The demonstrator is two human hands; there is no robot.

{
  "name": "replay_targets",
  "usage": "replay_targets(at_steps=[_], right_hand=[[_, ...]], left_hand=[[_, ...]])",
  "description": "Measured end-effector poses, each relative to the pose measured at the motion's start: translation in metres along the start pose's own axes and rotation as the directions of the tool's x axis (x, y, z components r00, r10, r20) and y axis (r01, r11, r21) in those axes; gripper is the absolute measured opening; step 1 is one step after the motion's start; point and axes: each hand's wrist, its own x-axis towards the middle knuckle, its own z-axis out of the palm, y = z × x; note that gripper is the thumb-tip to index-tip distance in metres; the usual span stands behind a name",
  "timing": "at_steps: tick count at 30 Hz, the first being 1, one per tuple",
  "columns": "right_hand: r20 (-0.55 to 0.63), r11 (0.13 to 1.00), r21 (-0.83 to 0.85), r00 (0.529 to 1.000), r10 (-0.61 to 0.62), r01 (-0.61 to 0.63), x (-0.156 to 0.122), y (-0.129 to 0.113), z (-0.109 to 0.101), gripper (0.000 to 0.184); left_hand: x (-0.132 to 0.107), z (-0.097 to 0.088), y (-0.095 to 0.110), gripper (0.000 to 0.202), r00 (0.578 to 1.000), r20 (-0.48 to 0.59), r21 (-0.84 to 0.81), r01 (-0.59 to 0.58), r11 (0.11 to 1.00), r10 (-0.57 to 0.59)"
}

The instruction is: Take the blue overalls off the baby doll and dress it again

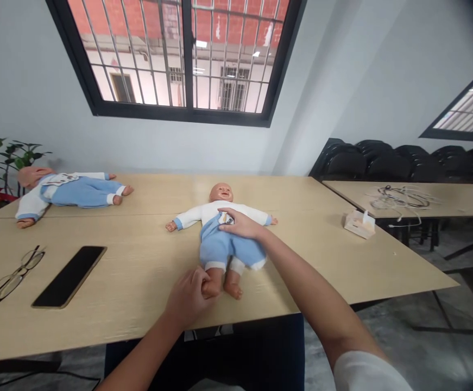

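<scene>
A baby doll [215, 247] in a white top and light blue overalls lies on its back on the wooden table, its head away from me and its feet near the front edge. My left hand [189, 296] is closed around the doll's foot on the left, with the thumb on top. Its other foot [233, 285] lies free beside it. Across the doll's belly rests my right hand [242, 224], thumb and fingers apart, touching the overalls' front by a small printed patch [226, 218]. The blue cloth is wrinkled there.
A second, similarly dressed doll [79, 190] lies at the back left beside a potted plant [6, 157]. Glasses [14, 277] and a black phone [70, 276] are at left. On the right are a tissue box [359, 224], tangled cables [403, 198] and stacked black chairs [386, 160].
</scene>
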Motion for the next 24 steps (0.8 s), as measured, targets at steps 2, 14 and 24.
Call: replay_targets(at_steps=[2,14,24], right_hand=[[0.022,0.999,0.046,1.000,-0.003,0.002,-0.016,0.001,-0.004,0.059],[-0.107,0.999,-0.025,0.994,0.031,-0.034,-0.057,0.033,-0.020,0.029],[0.001,0.956,-0.058,0.957,-0.289,0.288,-0.090,-0.014,0.011,0.012]], left_hand=[[-0.004,-0.002,-0.004,0.032,0.994,0.109,0.025,0.020,0.999,-0.022],[0.032,-0.023,-0.012,0.025,0.983,0.171,-0.122,-0.041,0.992,0.061],[0.164,0.002,-0.038,0.046,0.937,0.290,-0.346,-0.088,0.934,0.196]])
